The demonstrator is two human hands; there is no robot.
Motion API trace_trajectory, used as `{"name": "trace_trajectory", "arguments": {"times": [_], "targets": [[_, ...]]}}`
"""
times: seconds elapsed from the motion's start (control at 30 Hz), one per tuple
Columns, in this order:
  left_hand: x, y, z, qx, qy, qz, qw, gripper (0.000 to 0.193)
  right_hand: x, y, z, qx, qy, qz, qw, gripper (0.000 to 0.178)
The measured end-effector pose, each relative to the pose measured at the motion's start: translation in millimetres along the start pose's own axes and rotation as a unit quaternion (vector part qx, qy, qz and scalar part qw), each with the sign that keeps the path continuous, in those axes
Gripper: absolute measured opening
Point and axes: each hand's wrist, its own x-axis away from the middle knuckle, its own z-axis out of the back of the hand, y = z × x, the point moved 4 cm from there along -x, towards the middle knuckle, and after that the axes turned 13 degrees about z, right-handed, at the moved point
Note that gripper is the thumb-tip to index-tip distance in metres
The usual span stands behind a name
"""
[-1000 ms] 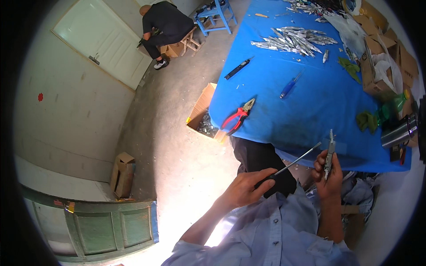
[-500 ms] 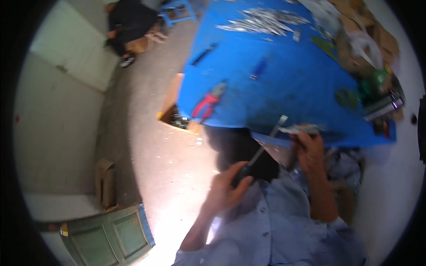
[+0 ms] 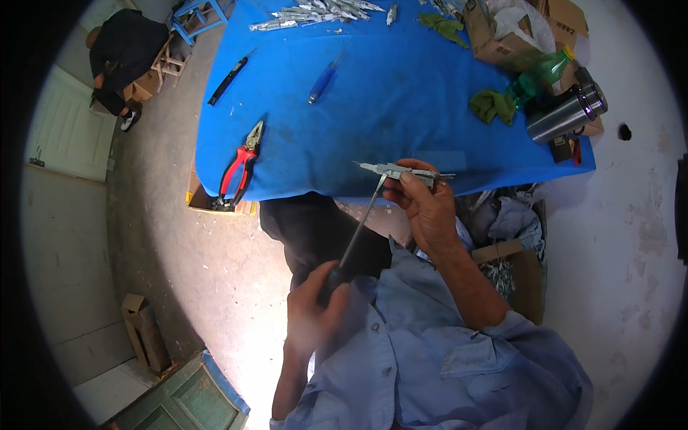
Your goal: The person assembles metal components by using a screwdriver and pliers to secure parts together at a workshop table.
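Observation:
My left hand [image 3: 312, 304] is closed round the dark handle of a screwdriver [image 3: 362, 223], its long shaft slanting up and away. The shaft's flat tip meets the near edge of a slim grey metal part [image 3: 383, 170], or lies just in front of it; I cannot tell whether they touch. Pinching that part by its right portion is my right hand [image 3: 424, 208], just over the table's near edge. Thin pins stick out at both ends of the part. Fingers hide some of its right half.
On the blue-covered table [image 3: 344, 129] lie red-handled pliers [image 3: 242, 163], a black pen-like tool [image 3: 228, 80], a blue-handled screwdriver [image 3: 322, 82] and a pile of similar metal parts [image 3: 315, 13]. At right are a steel flask [image 3: 566, 115] and a green bottle [image 3: 534, 75]. A person [image 3: 129, 54] sits far left.
The screwdriver's tip has come to the metal part; before, it stuck up past the part's left end. The whole view has swung, so the table now appears further left.

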Motion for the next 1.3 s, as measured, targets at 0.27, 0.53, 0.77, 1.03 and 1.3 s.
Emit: {"name": "trace_trajectory", "arguments": {"times": [0.27,0.53,0.77,1.03,1.3], "targets": [[-3.2,-2.3,-4.3,-0.007,0.019,-0.003,1.0,0.037,3.9,1.6,-5.2,0.033,-0.012,0.024,0.999,0.026],[-6.7,-6.0,-17.1,-0.046,0.05,-0.062,0.996,0.041,7.0,-1.7,-8.9,0.099,-0.035,0.058,0.993,0.028],[-1.2,7.4,-22.6,-0.068,0.04,-0.027,0.996,0.04,6.3,2.7,-7.1,0.114,-0.05,0.089,0.988,0.028],[-14.4,26.6,34.0,-0.053,-0.065,-0.008,0.996,0.034,1.5,-3.3,-0.9,0.148,-0.109,0.087,0.979,0.026],[-19.0,37.9,12.5,-0.049,-0.062,0.002,0.997,0.032,0.0,8.2,8.9,0.061,-0.021,0.031,0.997,0.027]]}}
